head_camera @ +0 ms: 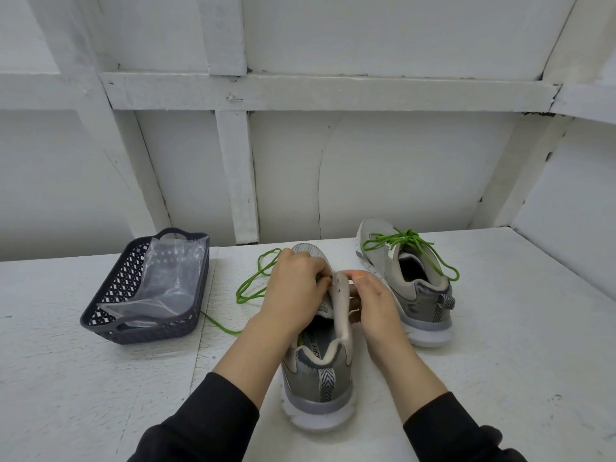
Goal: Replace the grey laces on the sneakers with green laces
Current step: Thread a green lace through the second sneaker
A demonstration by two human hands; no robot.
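Both hands work at the near sneaker's eyelet flap on the white table.

I see the left hand [293, 290] and right hand [378, 305] pinching the raised upper of the near sneaker [316, 371], its heel toward me. A loose green lace [256, 282] loops on the table [516, 328] just left of the left hand. The far sneaker [416, 296] stands to the right, its tied green lace [408, 240] in a bow. Far left, a dark basket [100, 316] holds a clear plastic bag [166, 278].
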